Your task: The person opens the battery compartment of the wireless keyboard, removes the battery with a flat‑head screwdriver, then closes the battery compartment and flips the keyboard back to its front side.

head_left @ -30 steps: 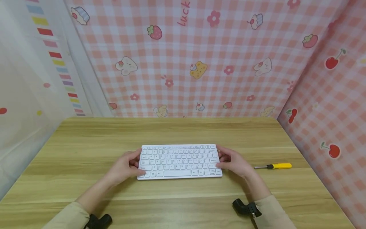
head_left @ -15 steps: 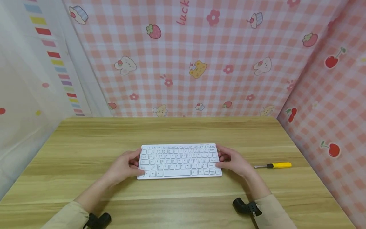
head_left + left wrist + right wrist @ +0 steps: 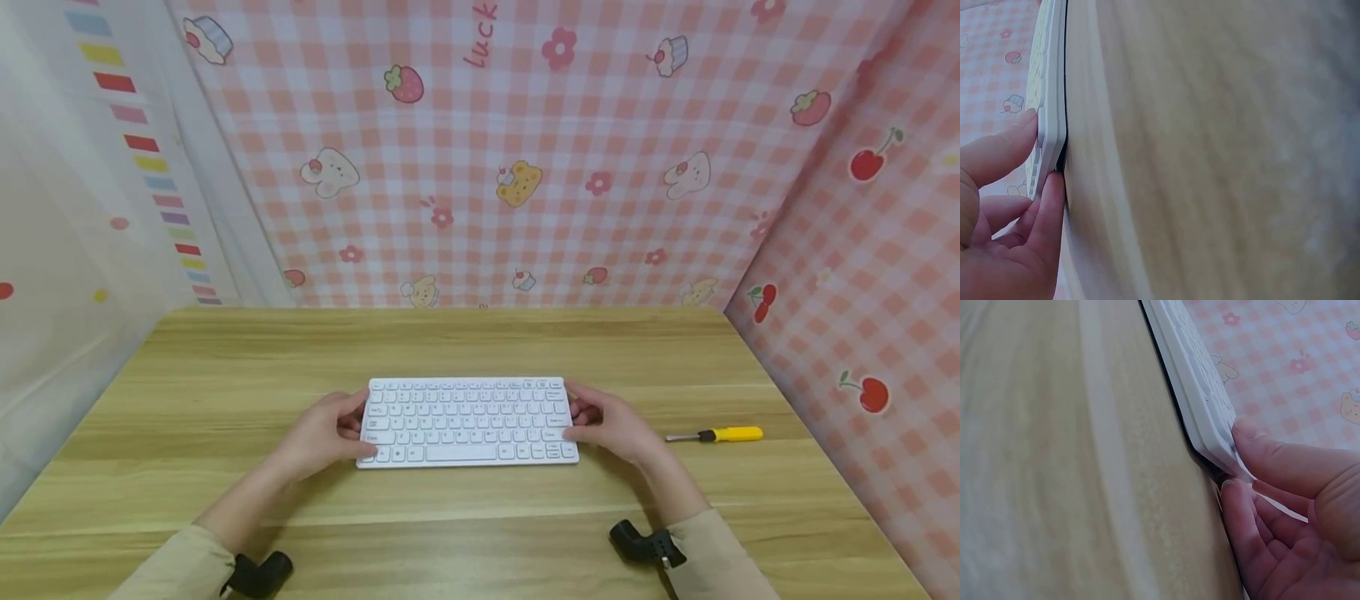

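Note:
A white compact keyboard (image 3: pixel 467 422) lies in the middle of the wooden table, its long space bar toward the person. My left hand (image 3: pixel 322 437) grips its left end, thumb on the lower left corner keys and fingers at the side edge. The right end is held by my right hand (image 3: pixel 611 427), thumb over the edge keys. Seen from the left wrist, the thumb of the left hand (image 3: pixel 1013 206) presses the key side while a fingertip sits low at the edge, by the table. The right wrist view has the right hand (image 3: pixel 1291 506) pinching the opposite corner likewise.
A screwdriver (image 3: pixel 716 434) with a yellow handle lies on the table to the right of the right hand. The wooden table (image 3: pixel 480 542) ends at a pink checked cloth (image 3: pixel 480 125) behind. Further cloths hang at left and right.
The keyboard and both hands have shifted very slightly left in the head view, along with the screwdriver. Both hands keep the same hold on the keyboard.

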The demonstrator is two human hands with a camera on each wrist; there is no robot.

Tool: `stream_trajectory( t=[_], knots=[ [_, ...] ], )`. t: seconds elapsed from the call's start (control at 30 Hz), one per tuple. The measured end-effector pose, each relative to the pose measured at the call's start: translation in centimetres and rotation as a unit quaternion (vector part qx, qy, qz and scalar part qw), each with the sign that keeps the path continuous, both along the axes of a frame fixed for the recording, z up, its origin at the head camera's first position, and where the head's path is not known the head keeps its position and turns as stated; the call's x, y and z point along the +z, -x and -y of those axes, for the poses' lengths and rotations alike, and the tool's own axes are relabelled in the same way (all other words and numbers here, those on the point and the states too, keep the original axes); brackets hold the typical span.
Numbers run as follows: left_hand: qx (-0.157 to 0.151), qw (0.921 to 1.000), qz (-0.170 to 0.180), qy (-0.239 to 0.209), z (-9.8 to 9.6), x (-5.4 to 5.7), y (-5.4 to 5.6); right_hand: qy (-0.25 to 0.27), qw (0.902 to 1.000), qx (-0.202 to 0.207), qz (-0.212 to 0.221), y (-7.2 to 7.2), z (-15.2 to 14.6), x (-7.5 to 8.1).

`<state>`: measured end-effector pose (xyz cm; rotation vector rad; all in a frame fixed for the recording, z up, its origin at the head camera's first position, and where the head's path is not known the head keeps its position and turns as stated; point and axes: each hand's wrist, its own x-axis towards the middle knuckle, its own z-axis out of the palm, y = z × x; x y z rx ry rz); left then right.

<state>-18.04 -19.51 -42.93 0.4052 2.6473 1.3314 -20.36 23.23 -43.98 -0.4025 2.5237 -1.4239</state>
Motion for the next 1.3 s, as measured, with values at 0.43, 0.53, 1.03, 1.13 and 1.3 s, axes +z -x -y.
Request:
stream_trajectory(
  t=[0.43, 0.53, 1.03, 1.13, 1.3],
  knots=[
    [0.024, 0.9964, -0.073, 0.036, 0.3, 1.2, 0.3, 0.001, 1.0000, 0.009, -0.004, 0.2, 0.0, -0.3],
    [0.026, 0.9937, -0.102, 0.039, -0.4, 1.6, 0.4, -0.001, 1.0000, 0.008, -0.001, 0.3, 0.1, -0.2],
    [-0.117, 0.9839, -0.132, 0.031, -9.8, 1.2, 0.7, 0.014, 0.9997, 0.018, -0.005, 0.2, 0.0, -0.1],
    [-0.137, 0.9795, -0.140, 0.046, -11.7, 0.6, 1.0, 0.019, 0.9996, 0.021, -0.004, 0.2, -0.1, -0.2],
    [-0.159, 0.9704, -0.167, 0.071, -14.6, 0.2, 1.3, 0.016, 0.9996, 0.023, -0.006, 0.2, -0.2, -0.2]
  ],
)
